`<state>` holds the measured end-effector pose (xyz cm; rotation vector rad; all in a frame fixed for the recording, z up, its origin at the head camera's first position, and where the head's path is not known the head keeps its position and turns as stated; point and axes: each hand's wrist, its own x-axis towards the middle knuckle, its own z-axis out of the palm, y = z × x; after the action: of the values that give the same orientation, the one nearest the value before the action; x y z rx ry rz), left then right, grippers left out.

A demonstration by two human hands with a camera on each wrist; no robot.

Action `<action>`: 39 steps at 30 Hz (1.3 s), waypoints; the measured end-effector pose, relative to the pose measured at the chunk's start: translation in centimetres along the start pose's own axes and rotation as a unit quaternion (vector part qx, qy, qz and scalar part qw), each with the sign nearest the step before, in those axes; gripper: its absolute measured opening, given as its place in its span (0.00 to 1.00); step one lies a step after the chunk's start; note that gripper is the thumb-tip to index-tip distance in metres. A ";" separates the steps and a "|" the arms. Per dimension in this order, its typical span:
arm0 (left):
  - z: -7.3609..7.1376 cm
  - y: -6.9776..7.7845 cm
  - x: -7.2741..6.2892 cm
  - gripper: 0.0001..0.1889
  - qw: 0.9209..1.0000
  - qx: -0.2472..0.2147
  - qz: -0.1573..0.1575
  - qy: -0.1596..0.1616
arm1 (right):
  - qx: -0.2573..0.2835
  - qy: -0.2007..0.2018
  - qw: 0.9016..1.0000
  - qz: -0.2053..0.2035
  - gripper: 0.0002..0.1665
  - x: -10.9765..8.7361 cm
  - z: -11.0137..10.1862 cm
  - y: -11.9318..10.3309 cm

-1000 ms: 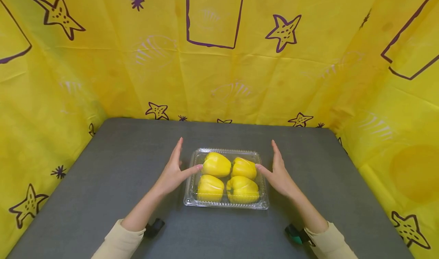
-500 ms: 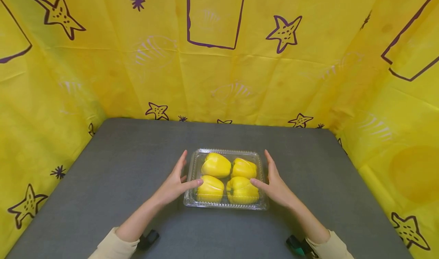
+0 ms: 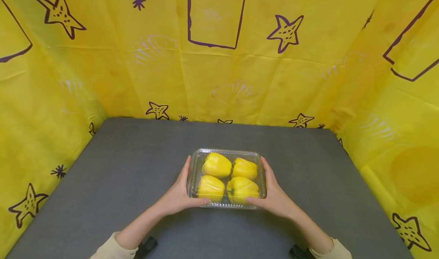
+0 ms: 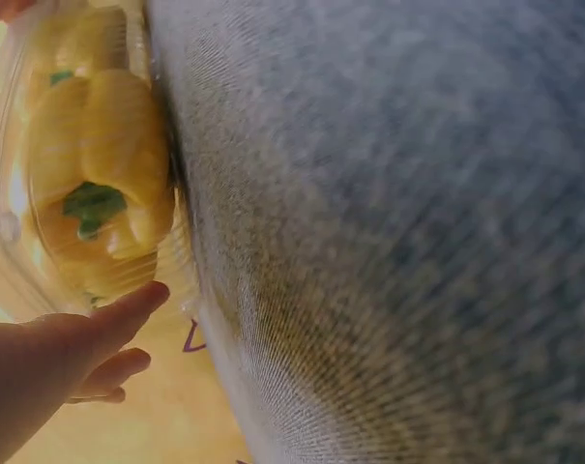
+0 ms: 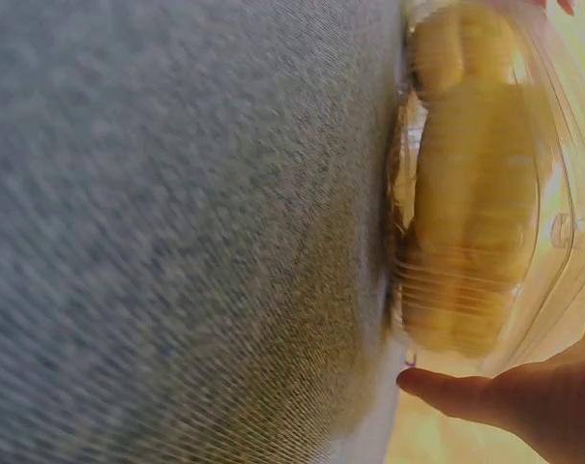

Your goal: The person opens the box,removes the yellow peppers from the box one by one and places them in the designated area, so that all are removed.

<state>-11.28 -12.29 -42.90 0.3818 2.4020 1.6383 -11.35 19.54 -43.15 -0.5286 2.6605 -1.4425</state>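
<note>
1. A clear plastic container with a ribbed rim sits on the grey table, near the middle, between the two hands.
2. The left hand grips its left end: fingers along the side wall, thumb laid across the near rim.
3. The right hand mirrors this at the right end, its fingers against the side and its thumb over the near rim. The container is held between both hands; how far the fingers go underneath cannot be told.
4. Inside are four yellow peppers, two far and two near. The clear lid covers them, and its glare streaks their tops; the ribbed near wall crosses the front pair.
5. Seen from the left wrist, a pepper's green stem shows through the plastic, just above the left hand.
6. Dark devices show beneath both wrists, beside pale rolled sleeves, at the near part of the table.
7. Yellow cloth closes off the back and both sides, printed with purple-outlined starfish and faint fish bones; it stands well apart from the container.
</note>
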 end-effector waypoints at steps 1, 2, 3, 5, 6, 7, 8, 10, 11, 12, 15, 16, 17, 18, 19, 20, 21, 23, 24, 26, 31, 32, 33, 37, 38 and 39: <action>0.1 0.0 0.0 0.72 1.000 0.007 0.005 0.001 | -0.003 0.001 1.000 -0.003 0.75 -0.1 0.1 0.0; 0.2 0.0 -0.1 0.73 1.000 0.013 0.012 0.001 | -0.006 0.001 1.000 -0.006 0.76 -0.2 0.1 0.0; 0.3 -0.1 -0.1 0.74 1.000 0.021 0.020 0.000 | -0.009 0.001 1.000 -0.009 0.77 -0.3 0.2 0.0; 0.5 -0.1 -0.1 0.75 0.999 0.032 0.031 0.000 | -0.010 0.000 1.000 -0.015 0.79 -0.4 0.3 0.1; 0.5 -0.1 -0.1 0.76 0.999 0.035 0.035 -0.001 | -0.010 0.000 1.000 -0.020 0.80 -0.5 0.3 0.1; 0.6 -0.1 -0.1 0.76 0.999 0.040 0.037 -0.002 | -0.012 -0.001 1.000 -0.026 0.81 -0.5 0.3 0.2; 0.6 -0.1 -0.1 0.77 0.998 0.046 0.036 -0.003 | -0.013 -0.003 0.999 -0.031 0.82 -0.6 0.3 0.3; 0.7 -0.1 -0.1 0.78 0.998 0.054 0.031 -0.007 | -0.018 -0.005 0.999 -0.041 0.84 -0.6 0.3 0.5; 0.7 -0.2 -0.1 0.79 0.998 0.058 0.028 -0.008 | -0.022 -0.006 0.999 -0.045 0.85 -0.7 0.4 0.6; 0.7 -0.2 -0.2 0.79 0.998 0.062 0.027 -0.009 | -0.025 -0.008 0.999 -0.047 0.86 -0.7 0.4 0.7; 0.8 -0.2 -0.2 0.80 0.997 0.076 0.030 -0.009 | -0.032 -0.013 0.998 -0.050 0.88 -0.9 0.4 0.9; 0.8 -0.3 -0.2 0.80 0.996 0.078 0.032 -0.009 | -0.032 -0.016 0.998 -0.051 0.89 -0.9 0.4 1.0; 0.8 -0.3 -0.2 0.80 0.996 0.080 0.034 -0.008 | -0.031 -0.018 0.998 -0.051 0.89 -0.9 0.4 1.1; 0.8 -0.4 -0.2 0.80 0.996 0.082 0.037 -0.007 | -0.030 -0.021 0.998 -0.052 0.89 -0.9 0.4 1.2; 0.8 -0.4 -0.2 0.79 0.996 0.084 0.040 -0.007 | -0.030 -0.022 0.998 -0.054 0.89 -0.9 0.4 1.2; 0.8 -0.5 -0.1 0.79 0.996 0.085 0.041 -0.007 | -0.030 -0.024 0.998 -0.055 0.89 -0.9 0.3 1.3; 0.8 -0.5 -0.1 0.79 0.995 0.086 0.043 -0.008 | -0.029 -0.027 0.998 -0.057 0.88 -0.9 0.3 1.3; 0.8 -0.6 -0.1 0.79 0.995 0.087 0.047 -0.008 | -0.028 -0.029 0.997 -0.058 0.88 -0.8 0.3 1.4; 0.8 -0.6 -0.1 0.78 0.995 0.089 0.048 -0.008 | -0.027 -0.030 0.998 -0.058 0.87 -0.8 0.2 1.4; 0.8 -0.6 -0.1 0.78 0.995 0.090 0.049 -0.009 | -0.023 -0.032 0.998 -0.053 0.86 -0.7 0.2 1.4; 0.7 -0.5 -0.1 0.78 0.994 0.095 0.045 -0.009 | -0.010 -0.034 0.999 -0.036 0.85 -0.7 0.1 1.3; 0.7 -0.5 -0.1 0.78 0.994 0.096 0.043 -0.009 | -0.009 -0.034 0.999 -0.034 0.84 -0.7 0.1 1.2; 0.7 -0.4 -0.1 0.77 0.994 0.097 0.042 -0.009 | -0.007 -0.033 0.999 -0.032 0.84 -0.7 0.1 1.1; 0.7 -0.3 -0.1 0.77 0.994 0.098 0.037 -0.006 | -0.002 -0.031 0.999 -0.024 0.83 -0.7 0.0 0.8; 0.7 -0.3 -0.1 0.77 0.994 0.099 0.037 -0.005 | -0.003 -0.030 0.999 -0.024 0.83 -0.7 0.0 0.8; 0.7 -0.3 -0.1 0.77 0.994 0.100 0.036 -0.004 | -0.004 -0.029 0.999 -0.023 0.83 -0.7 0.0 0.7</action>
<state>-11.03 -11.81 -43.43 0.5129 2.5830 1.4244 -10.93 20.13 -43.81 -0.6278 2.6268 -1.4052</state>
